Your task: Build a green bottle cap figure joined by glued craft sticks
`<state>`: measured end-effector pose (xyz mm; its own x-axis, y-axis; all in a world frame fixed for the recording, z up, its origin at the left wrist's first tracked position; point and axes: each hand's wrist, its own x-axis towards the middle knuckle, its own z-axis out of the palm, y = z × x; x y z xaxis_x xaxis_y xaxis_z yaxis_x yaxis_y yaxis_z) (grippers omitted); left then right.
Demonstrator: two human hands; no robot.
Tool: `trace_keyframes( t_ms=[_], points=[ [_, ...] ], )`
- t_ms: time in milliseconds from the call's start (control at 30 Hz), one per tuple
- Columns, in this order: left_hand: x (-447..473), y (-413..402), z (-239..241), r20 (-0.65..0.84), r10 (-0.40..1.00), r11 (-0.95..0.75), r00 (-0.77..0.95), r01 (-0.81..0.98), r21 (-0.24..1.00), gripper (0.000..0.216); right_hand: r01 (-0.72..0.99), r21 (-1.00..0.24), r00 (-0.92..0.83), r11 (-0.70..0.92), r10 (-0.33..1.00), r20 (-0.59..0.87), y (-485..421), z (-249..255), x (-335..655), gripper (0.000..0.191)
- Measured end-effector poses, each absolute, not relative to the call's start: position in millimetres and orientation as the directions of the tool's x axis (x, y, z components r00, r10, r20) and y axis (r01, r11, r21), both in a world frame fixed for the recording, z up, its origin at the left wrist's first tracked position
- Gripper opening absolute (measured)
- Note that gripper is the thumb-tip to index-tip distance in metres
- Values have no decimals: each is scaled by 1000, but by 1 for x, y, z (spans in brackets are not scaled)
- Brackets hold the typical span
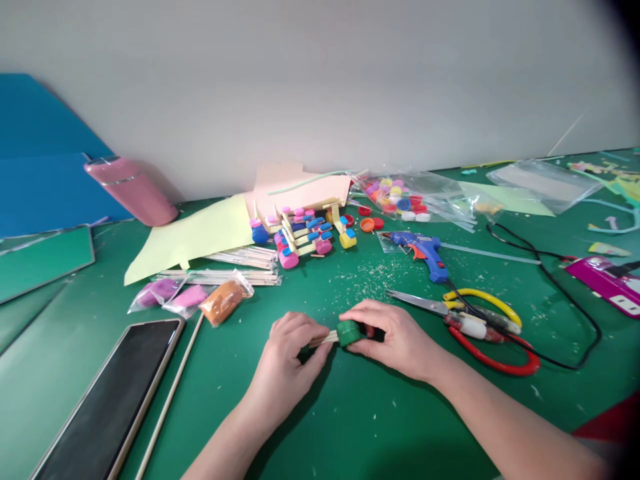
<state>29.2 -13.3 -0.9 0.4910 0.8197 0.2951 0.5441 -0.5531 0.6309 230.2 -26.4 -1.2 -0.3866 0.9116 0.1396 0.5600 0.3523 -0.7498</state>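
Note:
My left hand (287,360) is closed around a thin wooden stick (324,339) that pokes out toward the right. My right hand (395,337) is closed on a green bottle cap (349,332), pinched between thumb and fingers. The stick's end meets the cap's side. Both hands rest low on the green cutting mat (360,413), near the middle. Beyond them stands a model (303,230) built of sticks and coloured caps.
A blue glue gun (425,252), scissors (475,308) and red-handled pliers (493,347) lie to the right with a black cord (565,293). A phone (113,400), a long stick (170,393), clay packets (193,297) and a pink bottle (131,190) lie left. A bag of caps (400,197) sits behind.

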Motion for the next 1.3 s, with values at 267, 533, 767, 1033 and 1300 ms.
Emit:
trace_keyframes(
  t_ms=[267,533,767,1033,1300],
  points=[
    [31,-13,-1,290,821,-551,493,546,631,6,562,-748,-388,354,911,140,-27,-1,230,31],
    [30,-12,-1,287,824,-545,488,547,635,7,557,-753,-387,351,912,139,-26,-2,230,30],
    [30,-12,-2,292,824,-548,485,552,629,7,564,-747,-383,352,913,141,-27,-2,229,30],
    [30,-12,-1,291,824,-547,486,549,631,7,567,-745,-384,351,913,137,-27,-1,230,30],
    [31,-13,0,280,829,-538,484,551,638,7,569,-744,-378,350,915,142,-27,-2,229,30]
  ],
)
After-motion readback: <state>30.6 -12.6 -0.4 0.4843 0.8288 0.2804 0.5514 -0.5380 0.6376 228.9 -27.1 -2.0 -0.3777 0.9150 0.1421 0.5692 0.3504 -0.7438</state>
